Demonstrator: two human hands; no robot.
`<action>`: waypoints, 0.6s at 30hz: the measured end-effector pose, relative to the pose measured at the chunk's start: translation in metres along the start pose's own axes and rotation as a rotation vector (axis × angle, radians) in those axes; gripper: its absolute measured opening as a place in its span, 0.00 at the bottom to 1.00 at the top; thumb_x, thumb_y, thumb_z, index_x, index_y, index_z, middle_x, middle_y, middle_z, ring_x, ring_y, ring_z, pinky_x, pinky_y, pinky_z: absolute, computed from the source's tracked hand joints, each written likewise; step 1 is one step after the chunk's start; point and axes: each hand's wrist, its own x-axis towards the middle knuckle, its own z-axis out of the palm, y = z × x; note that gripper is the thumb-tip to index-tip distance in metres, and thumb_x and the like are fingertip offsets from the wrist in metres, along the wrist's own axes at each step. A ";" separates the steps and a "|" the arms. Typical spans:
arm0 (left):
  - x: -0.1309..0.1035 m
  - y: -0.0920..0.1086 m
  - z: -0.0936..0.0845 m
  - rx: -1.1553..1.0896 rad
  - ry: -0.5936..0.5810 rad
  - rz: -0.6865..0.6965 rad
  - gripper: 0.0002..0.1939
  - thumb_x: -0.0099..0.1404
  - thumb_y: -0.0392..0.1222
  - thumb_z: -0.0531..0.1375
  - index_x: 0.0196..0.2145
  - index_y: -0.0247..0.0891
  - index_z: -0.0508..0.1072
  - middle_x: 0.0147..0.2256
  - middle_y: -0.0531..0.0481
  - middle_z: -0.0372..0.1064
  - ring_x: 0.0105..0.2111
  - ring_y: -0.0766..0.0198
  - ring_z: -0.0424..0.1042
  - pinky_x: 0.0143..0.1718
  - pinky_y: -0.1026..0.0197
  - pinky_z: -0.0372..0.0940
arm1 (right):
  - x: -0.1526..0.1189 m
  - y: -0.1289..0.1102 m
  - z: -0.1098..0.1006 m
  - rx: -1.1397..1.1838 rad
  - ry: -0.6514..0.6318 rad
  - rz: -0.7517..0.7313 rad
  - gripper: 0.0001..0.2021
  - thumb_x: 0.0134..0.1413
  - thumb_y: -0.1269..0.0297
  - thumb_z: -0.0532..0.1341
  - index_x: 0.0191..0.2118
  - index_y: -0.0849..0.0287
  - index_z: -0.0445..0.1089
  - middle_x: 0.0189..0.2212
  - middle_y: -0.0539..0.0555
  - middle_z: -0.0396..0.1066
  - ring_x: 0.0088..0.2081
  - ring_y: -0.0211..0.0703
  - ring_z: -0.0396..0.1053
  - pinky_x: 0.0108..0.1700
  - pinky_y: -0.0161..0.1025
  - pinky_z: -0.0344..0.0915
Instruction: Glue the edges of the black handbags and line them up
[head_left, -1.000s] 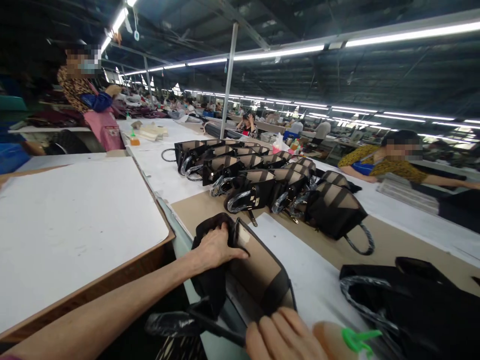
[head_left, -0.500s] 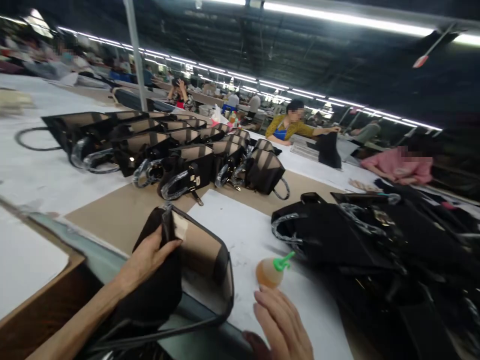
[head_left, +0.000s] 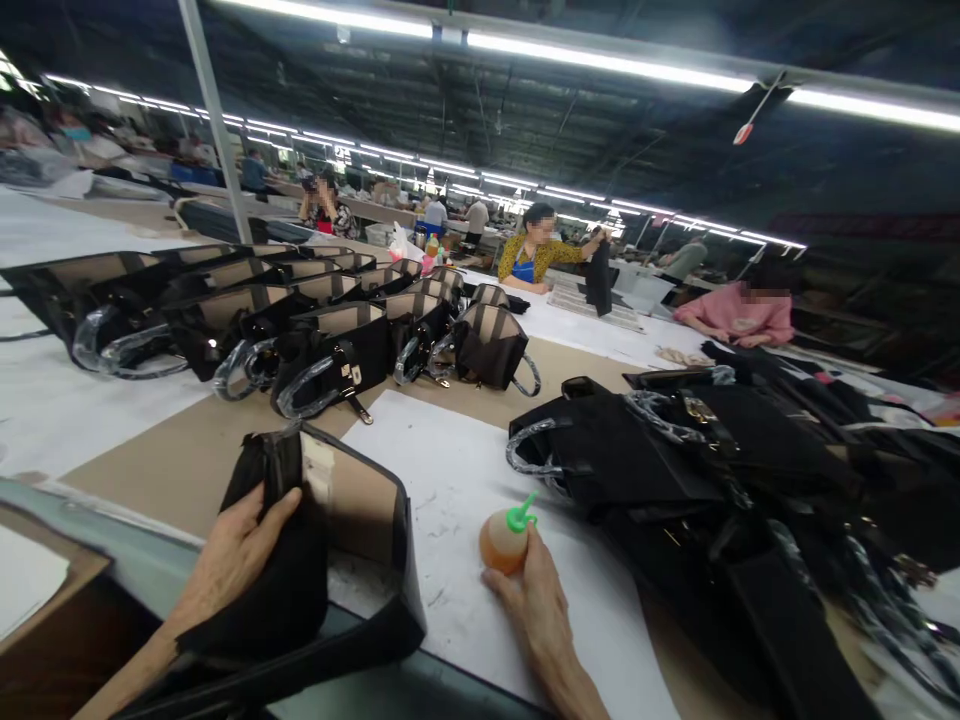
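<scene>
Left hand (head_left: 236,560) grips the near handbag (head_left: 352,530) at its open mouth, thumb hooked over the dark rim, fingers spread on the black side panel. The bag lies on its side at the near edge of the counter (head_left: 195,450), its tan lining facing up, a pale tag inside the opening — whatever is printed on it is too small to read. Right hand (head_left: 536,600) is closed around the small orange squeeze bottle (head_left: 504,538) with the green nozzle, which stands on the white sheet (head_left: 450,470) just right of the bag; no label shows on the bottle. Beyond, a row of finished handbags (head_left: 300,330) stands in line, tan-and-black striped, handles wrapped in clear film, metal clasps glinting; no brand mark is legible. To the right, a heap of black bags (head_left: 712,470) sprawls across the counter. Farther back, a person in a yellow top (head_left: 536,258) holds up a dark piece, and a person in pink (head_left: 739,312) leans over the next counter.
</scene>
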 end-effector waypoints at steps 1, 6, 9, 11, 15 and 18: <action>-0.001 0.006 -0.002 0.002 0.002 0.002 0.16 0.59 0.55 0.53 0.34 0.41 0.68 0.31 0.58 0.71 0.40 0.55 0.68 0.43 0.61 0.63 | 0.003 -0.001 0.001 0.026 0.005 0.015 0.31 0.41 0.65 0.62 0.54 0.66 0.58 0.49 0.65 0.64 0.53 0.61 0.59 0.55 0.54 0.54; 0.001 0.033 -0.013 -0.066 -0.020 0.086 0.18 0.61 0.51 0.53 0.44 0.38 0.65 0.41 0.54 0.70 0.48 0.55 0.63 0.50 0.62 0.58 | 0.015 -0.008 -0.004 0.208 -0.041 0.079 0.28 0.39 0.63 0.63 0.50 0.64 0.59 0.43 0.61 0.67 0.46 0.59 0.65 0.49 0.52 0.59; 0.005 0.049 -0.027 -0.052 -0.048 0.125 0.20 0.61 0.50 0.53 0.48 0.36 0.64 0.43 0.53 0.70 0.46 0.57 0.65 0.49 0.62 0.58 | 0.021 -0.017 -0.017 0.366 -0.117 0.104 0.25 0.40 0.61 0.62 0.46 0.61 0.58 0.36 0.55 0.68 0.38 0.52 0.68 0.42 0.46 0.64; 0.007 0.063 -0.038 -0.045 -0.098 0.139 0.20 0.61 0.50 0.54 0.47 0.35 0.66 0.40 0.53 0.71 0.41 0.58 0.67 0.44 0.63 0.61 | 0.025 -0.023 -0.030 0.475 -0.176 0.114 0.24 0.42 0.60 0.62 0.47 0.60 0.57 0.36 0.55 0.68 0.38 0.51 0.68 0.41 0.44 0.65; 0.011 0.099 -0.064 -0.082 -0.285 0.175 0.21 0.60 0.47 0.54 0.47 0.32 0.68 0.33 0.56 0.72 0.32 0.64 0.68 0.34 0.66 0.64 | 0.029 -0.034 -0.063 0.665 -0.311 0.137 0.25 0.45 0.60 0.61 0.51 0.59 0.57 0.43 0.58 0.68 0.45 0.52 0.66 0.46 0.46 0.62; 0.023 0.127 -0.087 -0.020 -0.269 0.161 0.19 0.56 0.46 0.58 0.42 0.29 0.71 0.29 0.58 0.71 0.28 0.68 0.67 0.31 0.68 0.63 | 0.032 -0.033 -0.088 0.857 -0.425 0.247 0.30 0.41 0.62 0.65 0.53 0.57 0.59 0.47 0.60 0.67 0.49 0.55 0.64 0.52 0.50 0.56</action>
